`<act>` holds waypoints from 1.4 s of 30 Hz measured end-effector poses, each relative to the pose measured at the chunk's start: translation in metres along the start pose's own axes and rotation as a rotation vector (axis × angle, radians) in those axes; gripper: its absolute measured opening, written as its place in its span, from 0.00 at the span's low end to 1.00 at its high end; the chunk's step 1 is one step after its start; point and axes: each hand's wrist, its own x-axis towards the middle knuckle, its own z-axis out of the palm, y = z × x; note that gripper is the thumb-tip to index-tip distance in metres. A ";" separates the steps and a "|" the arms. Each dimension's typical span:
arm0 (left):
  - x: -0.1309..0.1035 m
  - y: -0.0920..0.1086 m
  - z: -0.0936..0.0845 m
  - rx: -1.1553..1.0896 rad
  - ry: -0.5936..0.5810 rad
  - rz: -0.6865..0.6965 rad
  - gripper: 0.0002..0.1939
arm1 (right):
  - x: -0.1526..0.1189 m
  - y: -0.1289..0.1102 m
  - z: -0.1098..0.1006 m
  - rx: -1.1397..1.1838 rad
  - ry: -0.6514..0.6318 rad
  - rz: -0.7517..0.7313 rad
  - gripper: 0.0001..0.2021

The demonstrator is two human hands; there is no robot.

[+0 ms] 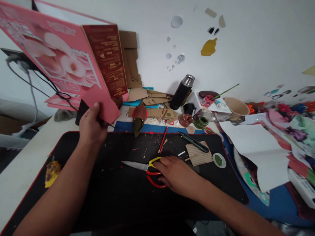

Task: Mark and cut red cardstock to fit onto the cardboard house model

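My left hand (93, 126) pinches a sheet of pink paper (104, 105), thumb on top, raised over the mat's back left edge. On the black mat (118, 203) lies a pair of scissors (144, 166) with red and yellow handles, its tip pointing left. My right hand (173, 170) has its fingers closed at those handles. Behind the scissors is a red pencil (162, 140). Beyond my right hand, a dark utility knife (194, 142) rests partly on a piece of corrugated cardboard (199, 155). A small dish of green paint (219, 160) sits to the right.
A tall pink box (64, 62) stands at the back left. Cardboard scraps (157, 98), a black thermos (182, 91) and small paint pots (185, 120) line the wall. White paper (258, 147) covers the right side. A yellow-brown piece (52, 173) lies at the left edge.
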 end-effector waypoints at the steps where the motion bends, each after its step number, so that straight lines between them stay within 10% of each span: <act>1: -0.001 0.000 0.001 -0.017 0.008 -0.006 0.14 | 0.000 0.000 0.001 0.018 0.008 -0.001 0.20; 19: -0.010 0.004 0.009 -0.036 0.040 -0.006 0.18 | 0.001 -0.001 -0.005 0.175 0.005 0.004 0.17; 33: -0.079 0.041 0.022 0.101 -0.218 -0.480 0.21 | 0.004 0.020 -0.009 1.212 0.447 0.206 0.13; 42: -0.103 0.017 0.083 0.074 -0.441 -0.551 0.21 | 0.041 0.042 -0.004 1.723 0.514 0.024 0.28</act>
